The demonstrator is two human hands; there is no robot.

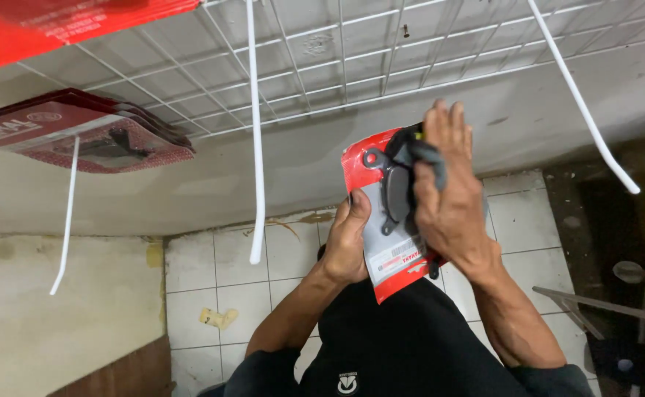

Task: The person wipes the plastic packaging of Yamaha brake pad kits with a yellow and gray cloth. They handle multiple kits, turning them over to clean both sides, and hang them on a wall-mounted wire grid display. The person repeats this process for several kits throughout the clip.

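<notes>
Near the frame's centre, two hands hold a red and grey blister pack (390,220) in front of a white wire grid wall.

Inside the pack sits a dark brake pad, partly covered by fingers. At its left edge, the left hand (347,242) has its grip closed on the pack, thumb on the front. From the right, the right hand (449,197) lies across the pack's front with fingers pointing up; how tightly its grip closes I cannot tell. Just left of the hands a white hook (256,132) hangs from the wire grid (352,66). Similar red packs (80,136) hang at the upper left. Below, white floor tiles (220,272) show, with a yellowish scrap (218,317) on them.
</notes>
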